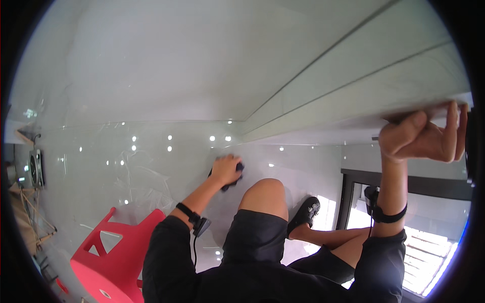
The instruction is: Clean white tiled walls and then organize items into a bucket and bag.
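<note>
My left hand (226, 170) is low near the floor, left of my bent knee, with its fingers curled over a small black object (225, 187). Most of that object is hidden under the hand, so I cannot tell its kind. Raised at the far right, my right hand (424, 135) is by the edge of a pale grey-white panel (353, 96). Its fingers are bent but apart, and I see nothing held in them. A dark shadow falls on the panel beside the thumb; whether the fingertips touch the panel is unclear.
A red plastic stool (118, 247) lies at the lower left on the glossy pale floor (96, 177). A black shoe (304, 214) is on my foot. A dark-framed opening (348, 197) lets in bright light at right. A round-faced appliance (35, 169) stands far left.
</note>
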Available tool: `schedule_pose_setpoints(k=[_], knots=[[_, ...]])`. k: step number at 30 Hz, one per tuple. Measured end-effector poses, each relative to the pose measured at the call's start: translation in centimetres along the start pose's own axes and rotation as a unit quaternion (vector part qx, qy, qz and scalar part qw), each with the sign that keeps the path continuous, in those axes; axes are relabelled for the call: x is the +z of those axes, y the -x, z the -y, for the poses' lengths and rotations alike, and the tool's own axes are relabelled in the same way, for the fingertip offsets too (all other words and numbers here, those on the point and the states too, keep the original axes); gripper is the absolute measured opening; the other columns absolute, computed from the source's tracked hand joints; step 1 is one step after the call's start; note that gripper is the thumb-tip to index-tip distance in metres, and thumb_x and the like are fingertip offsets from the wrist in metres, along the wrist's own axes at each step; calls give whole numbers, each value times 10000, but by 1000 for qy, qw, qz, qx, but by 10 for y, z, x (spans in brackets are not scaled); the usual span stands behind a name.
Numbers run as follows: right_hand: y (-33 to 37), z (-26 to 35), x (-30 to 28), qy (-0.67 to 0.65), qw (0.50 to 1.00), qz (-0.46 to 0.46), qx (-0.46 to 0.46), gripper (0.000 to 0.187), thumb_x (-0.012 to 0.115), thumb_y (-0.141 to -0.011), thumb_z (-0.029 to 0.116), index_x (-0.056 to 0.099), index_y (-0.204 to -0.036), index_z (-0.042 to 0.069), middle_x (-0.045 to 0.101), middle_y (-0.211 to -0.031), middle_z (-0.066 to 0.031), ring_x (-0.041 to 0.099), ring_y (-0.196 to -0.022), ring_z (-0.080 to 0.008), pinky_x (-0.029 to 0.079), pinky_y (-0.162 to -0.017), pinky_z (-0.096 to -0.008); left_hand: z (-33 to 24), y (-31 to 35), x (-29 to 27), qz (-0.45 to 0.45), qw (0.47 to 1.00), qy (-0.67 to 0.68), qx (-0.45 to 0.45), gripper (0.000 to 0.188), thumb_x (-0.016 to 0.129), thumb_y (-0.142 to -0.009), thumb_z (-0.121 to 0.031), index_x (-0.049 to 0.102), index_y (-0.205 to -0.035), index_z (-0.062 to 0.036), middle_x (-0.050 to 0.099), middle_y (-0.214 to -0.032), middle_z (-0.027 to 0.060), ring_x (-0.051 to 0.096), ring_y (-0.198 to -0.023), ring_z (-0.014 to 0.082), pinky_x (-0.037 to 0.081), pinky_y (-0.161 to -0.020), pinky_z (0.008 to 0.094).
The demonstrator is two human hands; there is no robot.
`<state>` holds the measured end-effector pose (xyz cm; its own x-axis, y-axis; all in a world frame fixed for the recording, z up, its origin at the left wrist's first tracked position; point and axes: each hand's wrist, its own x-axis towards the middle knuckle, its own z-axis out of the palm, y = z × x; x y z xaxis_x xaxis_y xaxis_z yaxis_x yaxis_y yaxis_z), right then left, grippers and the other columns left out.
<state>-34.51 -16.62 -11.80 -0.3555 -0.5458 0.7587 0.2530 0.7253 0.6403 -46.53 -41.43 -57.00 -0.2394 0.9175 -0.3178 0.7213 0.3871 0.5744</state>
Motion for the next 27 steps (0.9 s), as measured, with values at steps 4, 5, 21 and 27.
schedule_pose_setpoints(k=[4,5,21,27], knots=[[2,14,-1,-1,998,47,53,400,536,-918,92,440,-1237,-129,407,-1169,-181,464,-1055,-246,394,-958,-369,13,-63,-15,-182,975,-104,71,574,719,-850,-334,543,-1378,-198,518,-1403,68,459,-1358,305,465,-986,561],[4,12,-5,4,997,49,55,398,538,-917,88,448,-1237,-130,422,-1162,-182,475,-1046,-249,401,-949,-367,42,-78,8,-139,978,-138,73,573,707,-860,-357,537,-1386,-206,490,-1448,67,418,-1396,303,409,-1028,601],[61,-47,-48,12,991,114,69,393,566,-909,49,567,-1242,-159,636,-1069,-210,635,-898,-289,514,-816,-325,351,39,-113,-234,881,-148,-383,502,644,-893,-334,532,-1359,-184,467,-1471,111,459,-1356,338,486,-996,572],[23,-10,-24,52,992,59,97,487,602,-905,239,646,-1175,-164,621,-1131,-260,645,-886,-291,556,-755,-332,330,84,-188,-420,781,-121,-446,365,651,-855,-230,631,-1206,-134,661,-1150,140,668,-1003,403,561,-834,502]])
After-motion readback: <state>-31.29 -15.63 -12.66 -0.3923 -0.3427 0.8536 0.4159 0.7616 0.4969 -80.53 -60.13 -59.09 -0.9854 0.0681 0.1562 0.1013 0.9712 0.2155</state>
